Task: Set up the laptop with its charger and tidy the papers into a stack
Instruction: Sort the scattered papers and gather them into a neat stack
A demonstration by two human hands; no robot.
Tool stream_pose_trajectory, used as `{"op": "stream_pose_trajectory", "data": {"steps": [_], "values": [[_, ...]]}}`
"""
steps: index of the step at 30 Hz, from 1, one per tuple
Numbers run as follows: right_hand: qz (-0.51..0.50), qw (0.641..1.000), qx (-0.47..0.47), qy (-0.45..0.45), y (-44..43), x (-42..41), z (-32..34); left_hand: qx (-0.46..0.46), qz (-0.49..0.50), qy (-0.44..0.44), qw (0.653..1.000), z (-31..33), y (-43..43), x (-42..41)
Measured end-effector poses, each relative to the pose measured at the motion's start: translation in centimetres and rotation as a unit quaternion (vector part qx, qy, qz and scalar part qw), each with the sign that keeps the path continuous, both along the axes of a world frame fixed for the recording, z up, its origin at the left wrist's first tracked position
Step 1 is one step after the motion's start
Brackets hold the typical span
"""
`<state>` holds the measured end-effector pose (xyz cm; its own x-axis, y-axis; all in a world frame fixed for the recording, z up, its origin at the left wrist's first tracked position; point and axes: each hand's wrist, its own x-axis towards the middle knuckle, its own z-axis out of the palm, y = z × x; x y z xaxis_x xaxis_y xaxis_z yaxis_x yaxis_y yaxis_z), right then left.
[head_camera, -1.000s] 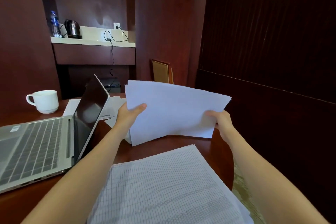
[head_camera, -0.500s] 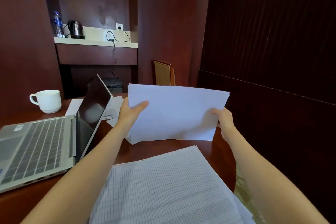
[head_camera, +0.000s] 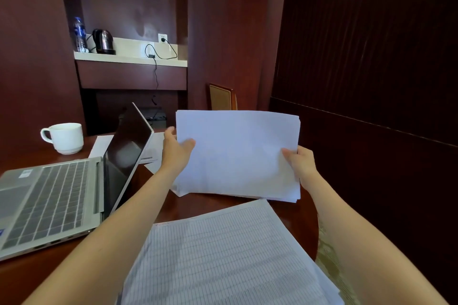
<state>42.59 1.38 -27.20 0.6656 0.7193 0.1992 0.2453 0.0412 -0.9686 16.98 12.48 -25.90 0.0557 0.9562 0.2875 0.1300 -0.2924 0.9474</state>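
Observation:
A bundle of white papers (head_camera: 238, 153) stands nearly upright, its lower edge at or just above the round wooden table (head_camera: 218, 205). My left hand (head_camera: 174, 150) grips its left edge, thumb on the near face. My right hand (head_camera: 301, 163) holds the right edge the same way. A printed sheet with fine table lines (head_camera: 223, 257) lies flat in front of me. The silver laptop (head_camera: 57, 195) sits open at the left, its dark screen (head_camera: 126, 146) side-on to me. More loose papers (head_camera: 153, 148) lie behind the screen. No cable is seen plugged into the laptop.
A white mug (head_camera: 65, 137) stands at the table's far left. A wall shelf (head_camera: 128, 58) carries a water bottle (head_camera: 79, 33), a kettle (head_camera: 103, 41) and a black cable (head_camera: 158, 57) plugged into a socket. A chair back (head_camera: 221, 98) rises behind the table. Dark wood panels close the right.
The bundle has turned from tilted to level, and its sheets now line up more squarely. Both hands shifted a little with it and kept their hold.

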Motion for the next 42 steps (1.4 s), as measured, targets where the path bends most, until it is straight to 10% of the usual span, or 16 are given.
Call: {"op": "stream_pose_trajectory", "data": {"steps": [5, 17, 21, 28, 42], "values": [[-0.005, 0.999, 0.014, 0.05, -0.6, -0.1, 1.8, 0.128, 0.109, 0.2, 0.965, 0.9, -0.7, 0.3], [0.231, 0.946, -0.205, 0.102, -3.3, -0.9, 0.9, 0.194, -0.047, 0.479, 0.855, 1.0, -3.5, 2.5], [0.345, 0.898, -0.236, 0.137, -4.3, -1.4, -0.5, 0.088, -0.176, 0.428, 0.882, 0.3, -3.6, 2.4], [0.457, 0.82, -0.335, 0.078, -6.5, -1.4, -1.0, 0.05, -0.288, 0.537, 0.791, -0.9, -5.2, 1.9], [0.239, 0.789, -0.538, -0.177, -6.1, -3.1, 0.9, -0.027, -0.324, 0.528, 0.784, -2.2, -5.7, 0.8]]}}
